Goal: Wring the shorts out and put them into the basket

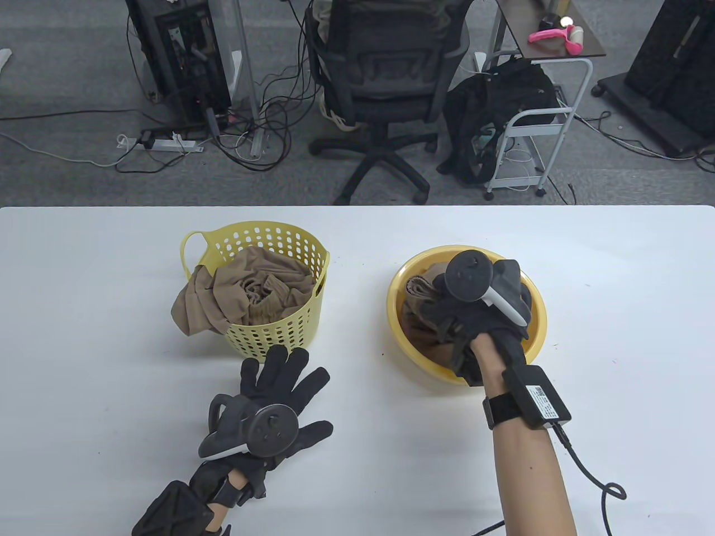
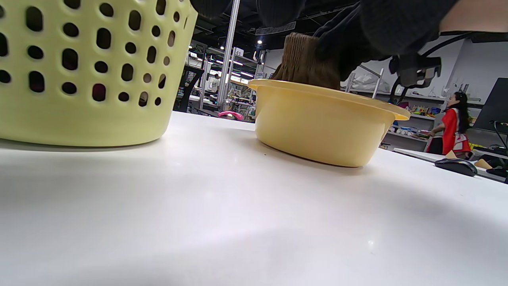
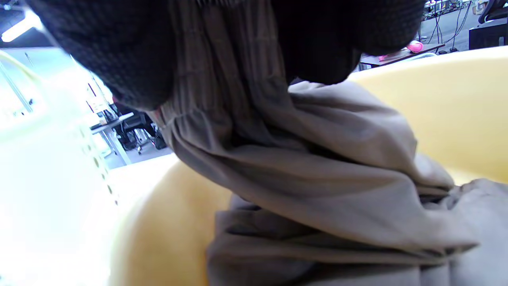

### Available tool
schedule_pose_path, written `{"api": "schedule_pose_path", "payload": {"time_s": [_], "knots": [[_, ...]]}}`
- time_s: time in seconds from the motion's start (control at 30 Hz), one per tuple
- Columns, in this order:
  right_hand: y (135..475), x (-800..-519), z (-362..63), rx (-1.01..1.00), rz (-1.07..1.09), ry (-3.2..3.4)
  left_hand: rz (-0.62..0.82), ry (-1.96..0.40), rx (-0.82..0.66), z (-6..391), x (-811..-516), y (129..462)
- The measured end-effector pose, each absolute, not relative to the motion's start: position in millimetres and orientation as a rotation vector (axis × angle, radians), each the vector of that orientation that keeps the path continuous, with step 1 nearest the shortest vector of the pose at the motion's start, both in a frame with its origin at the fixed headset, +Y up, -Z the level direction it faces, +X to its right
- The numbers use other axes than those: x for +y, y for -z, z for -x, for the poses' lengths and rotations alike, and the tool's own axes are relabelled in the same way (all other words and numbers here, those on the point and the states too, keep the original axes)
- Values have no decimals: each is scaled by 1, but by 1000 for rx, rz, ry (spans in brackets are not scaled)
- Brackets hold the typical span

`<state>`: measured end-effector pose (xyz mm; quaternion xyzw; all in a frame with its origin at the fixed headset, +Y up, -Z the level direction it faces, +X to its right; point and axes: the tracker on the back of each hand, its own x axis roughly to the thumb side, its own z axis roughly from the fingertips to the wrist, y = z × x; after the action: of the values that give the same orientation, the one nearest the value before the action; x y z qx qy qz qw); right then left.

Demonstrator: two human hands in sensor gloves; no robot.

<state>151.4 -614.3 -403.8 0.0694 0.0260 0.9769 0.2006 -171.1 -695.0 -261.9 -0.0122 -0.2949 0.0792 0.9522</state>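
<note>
Closest to the camera, the left hand (image 1: 268, 407) lies flat on the table (image 1: 84, 335), fingers spread and straight, holding nothing; its fingertips reach almost to the near foot of the basket (image 1: 282, 335). The right hand (image 1: 480, 312) is down inside the bowl (image 1: 533, 329), which stands to the right of the basket and well apart from it. Its fingers (image 3: 99, 51) are curled round a bunch of the shorts (image 3: 317, 171); the right wrist view shows the gathered waistband pinched between them, with the rest of the grey-brown cloth hanging down and piling in the bowl.

So the shorts lie directly under the right hand, and the left hand sits on the far side of the gap, nearer the basket than the bowl. From the left wrist view a ribbed tuft of the cloth stands just above the bowl's rim, so I judge the lift has barely started. Wringing needs both hands, meaning the left would have to cross over to the bowl.

Another brown garment (image 1: 246, 290) already fills the basket, one fold spilling over its left rim.
</note>
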Motion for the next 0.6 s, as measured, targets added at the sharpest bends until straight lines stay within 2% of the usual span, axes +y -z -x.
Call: {"api": "schedule_pose_path", "payload": {"time_s": [0.6], "knots": [[355,-563,-173,-110,-209,-2205,11,-141,-607,168,-694,259]]}}
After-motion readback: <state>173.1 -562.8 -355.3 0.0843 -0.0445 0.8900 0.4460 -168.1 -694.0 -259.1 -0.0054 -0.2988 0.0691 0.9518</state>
